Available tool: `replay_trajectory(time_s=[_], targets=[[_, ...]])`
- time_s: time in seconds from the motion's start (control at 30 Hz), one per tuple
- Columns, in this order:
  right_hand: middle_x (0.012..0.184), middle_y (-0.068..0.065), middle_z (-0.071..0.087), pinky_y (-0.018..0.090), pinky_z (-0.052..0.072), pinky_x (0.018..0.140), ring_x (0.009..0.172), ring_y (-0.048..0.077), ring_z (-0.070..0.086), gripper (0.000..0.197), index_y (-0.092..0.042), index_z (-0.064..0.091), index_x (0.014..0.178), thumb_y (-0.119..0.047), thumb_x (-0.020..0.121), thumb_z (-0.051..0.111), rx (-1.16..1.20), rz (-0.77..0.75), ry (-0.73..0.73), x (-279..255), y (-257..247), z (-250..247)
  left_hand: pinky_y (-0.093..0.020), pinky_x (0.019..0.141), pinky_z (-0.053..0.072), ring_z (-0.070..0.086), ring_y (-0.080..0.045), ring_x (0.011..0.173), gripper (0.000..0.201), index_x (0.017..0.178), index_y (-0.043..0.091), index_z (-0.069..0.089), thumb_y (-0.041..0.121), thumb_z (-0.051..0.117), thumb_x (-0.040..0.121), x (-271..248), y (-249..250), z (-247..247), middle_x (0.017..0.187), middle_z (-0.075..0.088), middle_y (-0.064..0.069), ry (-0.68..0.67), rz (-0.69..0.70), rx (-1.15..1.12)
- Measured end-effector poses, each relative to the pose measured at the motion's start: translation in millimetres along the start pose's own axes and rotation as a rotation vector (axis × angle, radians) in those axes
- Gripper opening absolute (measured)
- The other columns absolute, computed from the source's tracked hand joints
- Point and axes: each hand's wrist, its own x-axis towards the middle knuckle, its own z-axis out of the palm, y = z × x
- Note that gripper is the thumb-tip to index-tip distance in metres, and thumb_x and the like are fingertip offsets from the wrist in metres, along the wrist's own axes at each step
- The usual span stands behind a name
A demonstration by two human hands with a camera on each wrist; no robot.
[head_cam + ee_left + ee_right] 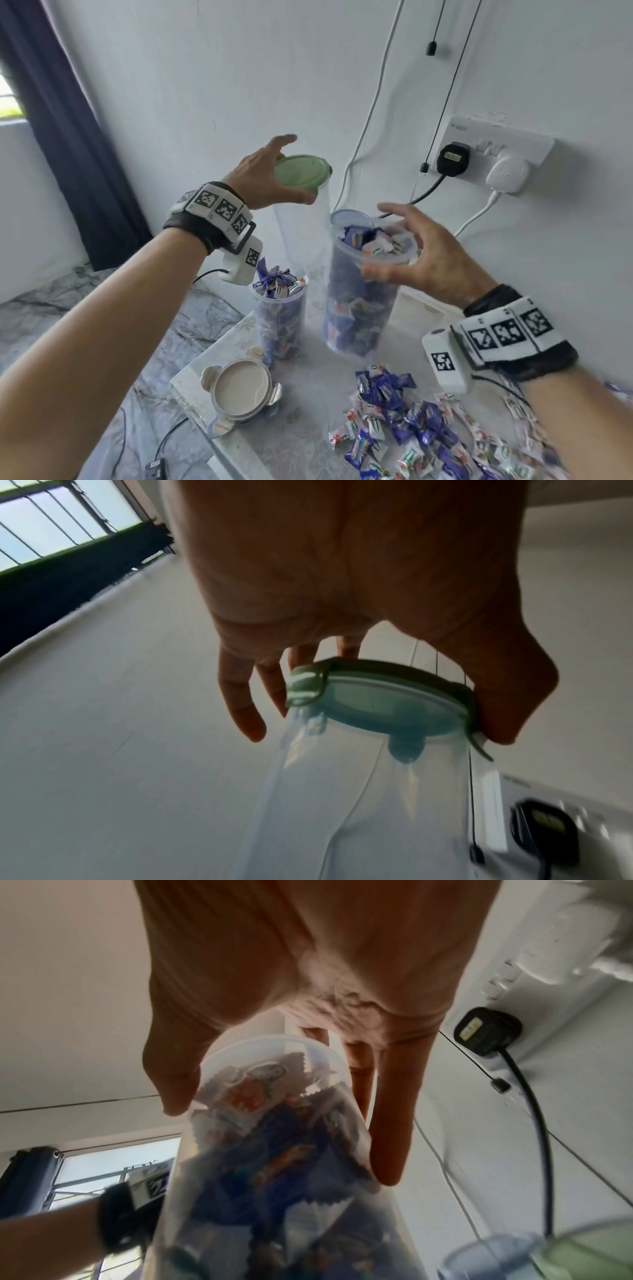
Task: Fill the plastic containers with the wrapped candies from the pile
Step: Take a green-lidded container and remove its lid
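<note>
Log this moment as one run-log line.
left hand grips green lid on empty container | right hand open around full container | candy pile remains

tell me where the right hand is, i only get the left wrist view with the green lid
Observer: The right hand is spread around the top of a tall container full of candies; I can't tell if it grips.
Operator: any lid on that one
Observer: No, its top is open.
Operator: candies left to load
Observer: Yes, a pile lies loose on the table in front of it.
</note>
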Motion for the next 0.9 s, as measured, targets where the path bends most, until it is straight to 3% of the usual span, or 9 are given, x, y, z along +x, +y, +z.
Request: replay_trajectory(time_s=[0.13, 0.23, 0.4, 0.5, 0.57, 0.73, 0.9], targets=[[0.116, -0.006, 0.06, 0.03, 0.058, 0.079, 0.104, 0.004, 0.062, 0.096, -0.037, 0.043, 0.138, -0.063, 0.055, 0.085, -0.001, -0.014, 0.089, 28.7, -22.5, -21.5, -0.029, 0.095, 0.034, 0.048, -0.019, 0.123, 0.111, 0.149, 0.041, 0.025, 0.065, 0.082, 0.057, -4.4, -6.8, -30.6, 0.138, 0.051, -0.002, 0.17, -0.011, -0.092], [0.117, -0.002, 0.058, 0.041, 0.062, 0.07, 0.102, 0.014, 0.065, 0.092, -0.038, 0.045, 0.136, -0.06, 0.056, 0.086, 0.039, -0.005, 0.13, 52.5, -31.6, -25.8, -0.034, 0.103, 0.036, 0.047, -0.02, 0.127, 0.112, 0.149, 0.043, 0.023, 0.065, 0.082, 0.055, -8.9, -14.8, -51.2, 0.138, 0.049, -0.001, 0.235, -0.042, -0.12], [0.123, 0.003, 0.054, 0.044, 0.058, 0.083, 0.108, 0.02, 0.06, 0.095, -0.039, 0.039, 0.139, -0.066, 0.056, 0.079, -0.05, 0.018, 0.123, 92.7, -30.4, -19.3, -0.039, 0.11, 0.036, 0.047, -0.021, 0.129, 0.118, 0.148, 0.046, 0.021, 0.072, 0.077, 0.048, -24.2, -32.8, -72.7, 0.141, 0.048, -0.001, 0.279, -0.106, -0.124], [0.127, 0.008, 0.05, 0.037, 0.051, 0.09, 0.112, 0.02, 0.055, 0.09, -0.033, 0.037, 0.144, -0.053, 0.068, 0.081, -0.111, 0.022, 0.092, 112.0, -24.5, -7.4, -0.033, 0.106, 0.033, 0.046, -0.021, 0.13, 0.112, 0.149, 0.045, 0.02, 0.06, 0.086, 0.059, -37.3, -45.4, -75.8, 0.145, 0.047, -0.002, 0.296, -0.121, -0.1], [0.13, 0.012, 0.049, 0.041, 0.052, 0.092, 0.113, 0.024, 0.055, 0.093, -0.035, 0.037, 0.143, -0.056, 0.062, 0.078, -0.135, 0.057, 0.064, 124.1, -18.4, 4.2, -0.032, 0.104, 0.031, 0.045, -0.021, 0.13, 0.109, 0.15, 0.043, 0.019, 0.053, 0.085, 0.064, -46.5, -54.0, -73.4, 0.146, 0.046, -0.002, 0.304, -0.128, -0.087], [0.128, 0.012, 0.052, 0.043, 0.054, 0.093, 0.108, 0.025, 0.06, 0.1, -0.035, 0.037, 0.141, -0.061, 0.05, 0.071, -0.211, 0.124, -0.05, 144.7, 3.7, 37.2, -0.038, 0.107, 0.034, 0.045, -0.02, 0.129, 0.111, 0.149, 0.047, 0.019, 0.054, 0.086, 0.061, -70.1, -78.0, -57.2, 0.145, 0.046, 0.002, 0.293, -0.167, -0.082], [0.117, 0.011, 0.055, 0.032, 0.052, 0.084, 0.097, 0.022, 0.06, 0.093, -0.036, 0.043, 0.132, -0.06, 0.045, 0.067, -0.307, 0.164, -0.113, 150.2, 26.4, 63.9, -0.04, 0.109, 0.034, 0.045, -0.02, 0.13, 0.11, 0.147, 0.049, 0.02, 0.055, 0.086, 0.059, -84.8, -97.4, -43.3, 0.144, 0.047, 0.002, 0.298, -0.207, -0.091]])
